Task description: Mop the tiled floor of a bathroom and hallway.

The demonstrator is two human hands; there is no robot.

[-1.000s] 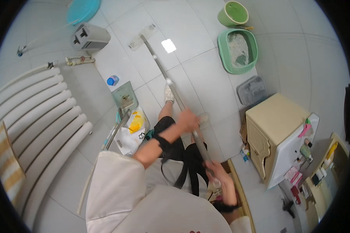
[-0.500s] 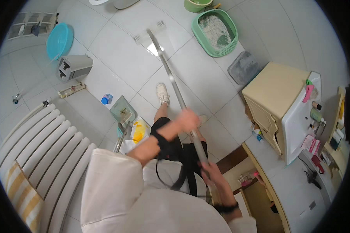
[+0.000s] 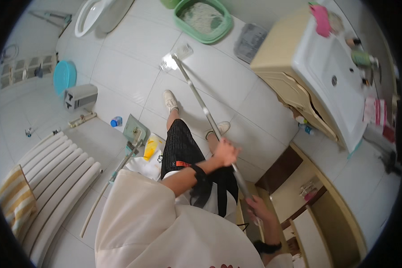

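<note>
A long-handled mop [image 3: 207, 114] slants across the middle, its grey pole running up from my body to a flat, pale head on the white floor tiles [image 3: 123, 62]. My left hand [image 3: 226, 152] is closed around the pole at about mid-length, in front of my shorts. Lower down, near the pole's end, my right hand [image 3: 260, 210] grips it too. My two shoes [image 3: 170, 102] stand on the tiles, one on each side of the pole. The mop head lies between my feet and a green litter tray [image 3: 179, 20].
A beige cabinet with a white washbasin [image 3: 326, 85] stands to the right, a grey mat [image 3: 250, 43] beside it. At left are a white radiator [image 3: 60, 187], a blue basin [image 3: 64, 77], a grey bin [image 3: 81, 96] and a dustpan [image 3: 135, 129]. A toilet [image 3: 103, 17] is at the top.
The view has swung toward the right, bringing the washbasin and doorway further in. My left hand still holds the pole; the mop head now sits nearer the litter tray and my feet.
</note>
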